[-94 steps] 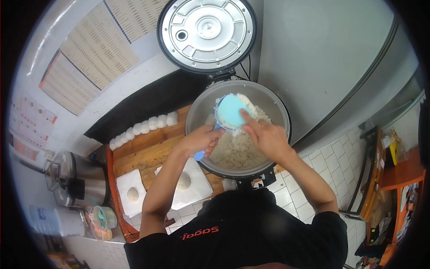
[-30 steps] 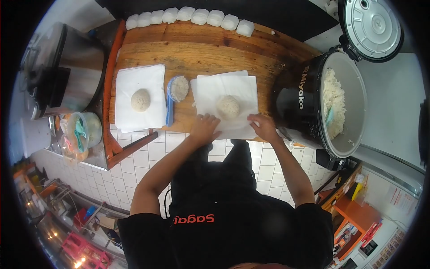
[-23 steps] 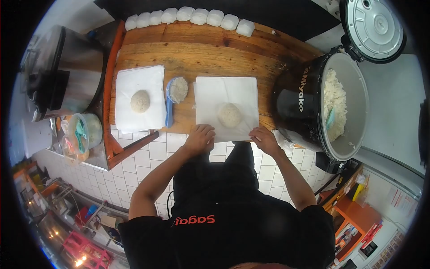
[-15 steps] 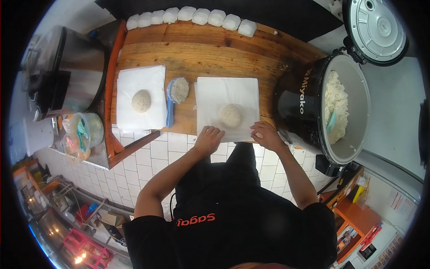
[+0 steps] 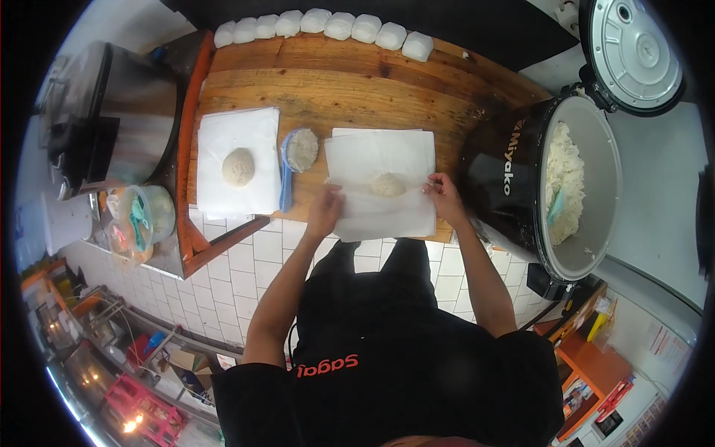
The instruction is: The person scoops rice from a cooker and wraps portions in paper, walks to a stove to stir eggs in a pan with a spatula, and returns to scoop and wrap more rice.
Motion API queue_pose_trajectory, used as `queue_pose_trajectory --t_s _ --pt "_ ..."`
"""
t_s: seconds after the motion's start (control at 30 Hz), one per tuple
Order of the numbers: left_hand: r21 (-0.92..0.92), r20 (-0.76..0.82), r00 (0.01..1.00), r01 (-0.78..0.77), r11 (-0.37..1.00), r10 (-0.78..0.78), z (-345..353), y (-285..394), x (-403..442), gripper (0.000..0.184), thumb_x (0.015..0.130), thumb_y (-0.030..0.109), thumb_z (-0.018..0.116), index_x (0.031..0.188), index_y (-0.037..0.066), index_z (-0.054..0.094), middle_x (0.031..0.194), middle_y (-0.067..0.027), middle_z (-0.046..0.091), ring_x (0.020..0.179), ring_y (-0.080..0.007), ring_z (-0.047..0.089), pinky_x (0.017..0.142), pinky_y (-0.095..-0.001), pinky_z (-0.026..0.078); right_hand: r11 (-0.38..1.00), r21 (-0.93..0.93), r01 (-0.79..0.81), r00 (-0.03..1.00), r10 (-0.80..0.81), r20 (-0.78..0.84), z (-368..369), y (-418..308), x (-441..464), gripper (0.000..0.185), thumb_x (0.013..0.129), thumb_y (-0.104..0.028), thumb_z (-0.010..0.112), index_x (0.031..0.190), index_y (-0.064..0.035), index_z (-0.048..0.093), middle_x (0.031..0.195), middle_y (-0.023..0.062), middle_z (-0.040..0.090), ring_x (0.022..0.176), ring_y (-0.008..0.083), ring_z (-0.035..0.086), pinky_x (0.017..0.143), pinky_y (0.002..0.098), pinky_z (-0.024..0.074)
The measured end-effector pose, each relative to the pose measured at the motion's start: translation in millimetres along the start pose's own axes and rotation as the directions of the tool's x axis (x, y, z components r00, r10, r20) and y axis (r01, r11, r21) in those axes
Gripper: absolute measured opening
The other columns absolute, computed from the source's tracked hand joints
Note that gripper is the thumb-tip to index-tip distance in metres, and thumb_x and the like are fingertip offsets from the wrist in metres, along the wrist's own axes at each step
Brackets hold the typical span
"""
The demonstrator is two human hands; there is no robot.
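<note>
A dome of rice (image 5: 388, 185) lies on a stack of white wrapping paper (image 5: 380, 153) in front of me, its near side partly covered by the raised paper. My left hand (image 5: 325, 211) is closed on the top sheet's left edge. At the opposite edge, my right hand (image 5: 445, 200) pinches the same sheet between thumb and fingers. To the left, a second rice dome (image 5: 238, 166) rests on another paper stack (image 5: 216, 134). Between the stacks lies a blue scoop (image 5: 286, 192) filled with rice (image 5: 302, 150).
Several white wrapped packets (image 5: 339, 26) line the table's far edge. On the right stands an open black rice cooker (image 5: 506, 160) holding rice (image 5: 566, 179) and a teal paddle (image 5: 555, 207). Clear tubs (image 5: 158, 216) and another cooker (image 5: 141, 104) are at the left.
Both hands have moved from the paper's near edge up to its sides, the left one leftward. The near part of the sheet now comes up against the rice dome. The view has shifted slightly.
</note>
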State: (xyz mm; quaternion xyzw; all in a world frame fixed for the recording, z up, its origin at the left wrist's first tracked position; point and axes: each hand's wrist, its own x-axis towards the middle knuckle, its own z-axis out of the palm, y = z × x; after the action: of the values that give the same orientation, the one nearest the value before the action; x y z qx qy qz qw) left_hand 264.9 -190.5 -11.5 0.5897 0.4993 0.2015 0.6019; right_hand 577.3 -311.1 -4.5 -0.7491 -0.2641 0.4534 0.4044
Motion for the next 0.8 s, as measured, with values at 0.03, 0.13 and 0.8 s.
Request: queue_pose_trajectory --t_s 0.03,0.13,0.8 --pt "0.063 -0.038 0.999 0.006 0.998 -0.004 3.5 2.8 -1.5 0.028 0.091 0.014 0.063 0.116 0.006 0.055 0.077 -0.0066 0.061 0.072 -0.0176 0.060 0.068 -0.0312 0.049 0.997 -0.072 0.014 0.996 -0.020 -0.082 2.8 2.1 -0.4 0.021 0.089 -0.020 0.069 0.103 -0.0058 0.060 0.089 0.0074 0.063 0.076 0.0141 0.057 0.068 0.0291 0.0469" --pt "0.237 -0.137 0.990 0.009 0.971 0.024 13.5 8.2 -13.1 0.040 0.085 0.013 0.067 0.122 0.005 0.052 0.085 -0.0128 0.061 0.078 -0.0249 0.061 0.073 -0.0356 0.050 0.905 -0.397 0.155 0.906 -0.290 -0.307 19.0 -16.7 -25.5 0.022 0.088 -0.020 0.070 0.101 -0.0053 0.060 0.087 0.0097 0.063 0.074 0.0186 0.058 0.067 0.0312 0.0480" --pt "0.652 0.524 0.852 -0.406 0.641 0.006 6.8 130.3 118.3 0.028 0.070 0.014 0.075 0.094 0.010 0.060 0.102 -0.0147 0.063 0.093 -0.0343 0.064 0.082 -0.0404 0.049 0.485 -0.691 0.536 0.809 -0.530 0.256 61.7 -112.6 -35.4 0.041 0.077 -0.015 0.067 0.116 -0.0091 0.060 0.121 0.0151 0.051 0.125 0.0378 0.042 0.106 0.0540 0.0332"
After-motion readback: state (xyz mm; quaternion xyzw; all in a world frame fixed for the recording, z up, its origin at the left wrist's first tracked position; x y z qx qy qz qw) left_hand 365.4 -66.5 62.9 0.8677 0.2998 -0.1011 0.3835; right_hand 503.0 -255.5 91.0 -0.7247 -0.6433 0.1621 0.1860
